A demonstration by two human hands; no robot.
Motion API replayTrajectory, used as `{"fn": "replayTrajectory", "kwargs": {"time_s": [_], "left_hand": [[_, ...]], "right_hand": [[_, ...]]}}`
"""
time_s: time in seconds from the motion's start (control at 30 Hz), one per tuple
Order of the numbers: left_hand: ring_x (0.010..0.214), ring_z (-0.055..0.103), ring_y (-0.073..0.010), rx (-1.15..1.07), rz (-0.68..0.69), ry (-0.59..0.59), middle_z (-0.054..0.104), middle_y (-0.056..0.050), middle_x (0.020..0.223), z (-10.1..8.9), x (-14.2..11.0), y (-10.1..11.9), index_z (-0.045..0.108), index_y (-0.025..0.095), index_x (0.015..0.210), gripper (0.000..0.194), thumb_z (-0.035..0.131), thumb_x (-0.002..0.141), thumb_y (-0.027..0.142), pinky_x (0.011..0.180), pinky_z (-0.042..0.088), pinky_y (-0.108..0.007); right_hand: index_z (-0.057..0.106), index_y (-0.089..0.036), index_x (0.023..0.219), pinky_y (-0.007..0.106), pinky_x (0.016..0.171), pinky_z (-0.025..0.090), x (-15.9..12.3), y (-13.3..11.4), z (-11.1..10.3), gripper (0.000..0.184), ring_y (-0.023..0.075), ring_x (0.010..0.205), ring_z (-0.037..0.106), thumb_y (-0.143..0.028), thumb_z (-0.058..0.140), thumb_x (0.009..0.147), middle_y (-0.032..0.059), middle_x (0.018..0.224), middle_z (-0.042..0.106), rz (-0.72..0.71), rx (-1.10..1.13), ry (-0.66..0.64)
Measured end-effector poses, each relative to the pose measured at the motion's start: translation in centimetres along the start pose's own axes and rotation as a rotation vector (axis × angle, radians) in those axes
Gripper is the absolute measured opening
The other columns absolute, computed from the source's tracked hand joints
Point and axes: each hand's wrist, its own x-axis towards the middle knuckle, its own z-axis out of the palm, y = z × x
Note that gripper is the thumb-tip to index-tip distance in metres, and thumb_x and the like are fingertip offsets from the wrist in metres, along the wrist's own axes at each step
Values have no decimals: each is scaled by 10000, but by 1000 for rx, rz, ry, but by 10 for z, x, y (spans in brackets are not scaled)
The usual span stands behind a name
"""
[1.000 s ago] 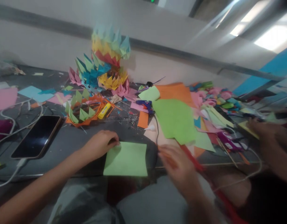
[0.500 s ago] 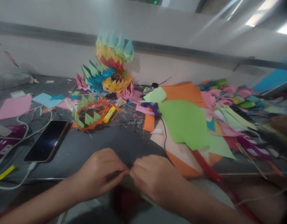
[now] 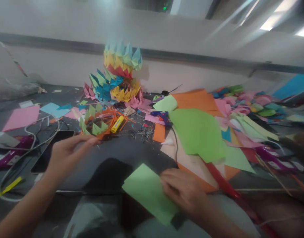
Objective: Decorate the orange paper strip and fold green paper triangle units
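Observation:
My right hand [image 3: 183,190] grips a folded light green sheet of paper [image 3: 148,191] by its right side. The sheet is held tilted in front of the table's near edge. My left hand [image 3: 67,152] reaches forward over the black phone [image 3: 46,153], fingers stretched out and slightly blurred. Its fingertips are at the near side of a ring of orange and green folded paper [image 3: 102,127]; whether they touch it I cannot tell. A yellow glue-stick-like tube [image 3: 117,124] lies beside that ring.
Stacked folded-paper rings [image 3: 122,62] stand by the wall. A blue glue gun [image 3: 161,114] rests near green sheets [image 3: 196,132]. White cables [image 3: 30,129] and a purple device [image 3: 20,148] lie left, coloured paper pieces [image 3: 253,99] right. A person's blurred hand [image 3: 301,142] shows far right.
My hands have parted. The left has moved left and forward to the orange and green ring. The right has stayed near the edge, and the green sheet now shows broadly in it.

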Motion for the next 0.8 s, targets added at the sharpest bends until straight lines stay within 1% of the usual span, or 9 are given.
{"fn": "replayTrajectory", "kwargs": {"time_s": [0.03, 0.07, 0.2, 0.3, 0.4, 0.5, 0.67, 0.73, 0.8], "left_hand": [[746, 650, -231, -46, -54, 61, 707, 25, 789, -2, -2, 3, 664, 318, 831, 95, 573, 809, 331, 720, 516, -377], [791, 651, -234, -110, -61, 29, 708, 24, 829, 0, -5, 8, 661, 318, 856, 112, 554, 823, 329, 740, 519, -375], [923, 641, -208, -218, 53, -386, 684, -43, 1038, 27, -16, 46, 619, 252, 1089, 289, 571, 817, 339, 790, 519, -307], [766, 652, -146, -269, 64, -527, 708, -19, 857, 46, -15, 68, 669, 225, 898, 204, 479, 878, 297, 703, 513, -244], [688, 626, -130, -209, 121, -558, 691, -4, 760, 52, -11, 73, 659, 213, 831, 229, 445, 890, 269, 649, 486, -241], [656, 601, -138, -83, 247, -574, 676, -4, 726, 51, -11, 71, 655, 212, 842, 220, 441, 885, 244, 618, 447, -261], [619, 571, -143, 24, 383, -567, 663, 4, 701, 51, -14, 74, 637, 207, 823, 202, 447, 887, 228, 577, 394, -271], [621, 571, -138, 11, 409, -556, 669, 10, 702, 49, -12, 77, 633, 207, 830, 195, 451, 894, 240, 587, 394, -269], [630, 576, -131, -9, 420, -554, 674, 13, 706, 45, -8, 74, 633, 207, 829, 200, 449, 900, 241, 602, 403, -260]], "right_hand": [[587, -166, 732, 242, 582, 446, -2, 1, -1, 287, 132, 627, 569, -201, 371, 918, 37, 671, 619, 44, 45, 32], [582, -169, 723, 234, 578, 457, -4, 0, 0, 273, 130, 623, 575, -193, 384, 910, 33, 667, 616, 81, 86, 59], [581, -178, 713, 226, 581, 488, -13, -6, 14, 239, 137, 637, 600, -183, 421, 891, 34, 672, 619, 170, 192, 134], [601, -176, 751, 230, 599, 504, -20, -10, 27, 221, 146, 659, 618, -178, 426, 885, 46, 714, 646, 209, 250, 203], [598, -179, 785, 240, 629, 508, -23, -10, 30, 203, 153, 700, 621, -201, 426, 890, 55, 767, 652, 228, 286, 209], [584, -171, 843, 247, 666, 494, -13, -9, 23, 192, 154, 758, 603, -261, 425, 900, 62, 804, 633, 177, 244, 124], [538, -175, 658, 234, 567, 407, 19, -14, 6, 336, 117, 604, 525, -274, 377, 936, 8, 628, 567, 22, 116, -81], [563, -180, 683, 244, 574, 408, 25, -14, 0, 304, 121, 600, 535, -246, 390, 924, 8, 637, 589, -16, 94, -51], [588, -192, 711, 253, 583, 423, 22, -8, -9, 258, 133, 615, 561, -220, 414, 900, 12, 666, 618, 8, 76, 65]]}}
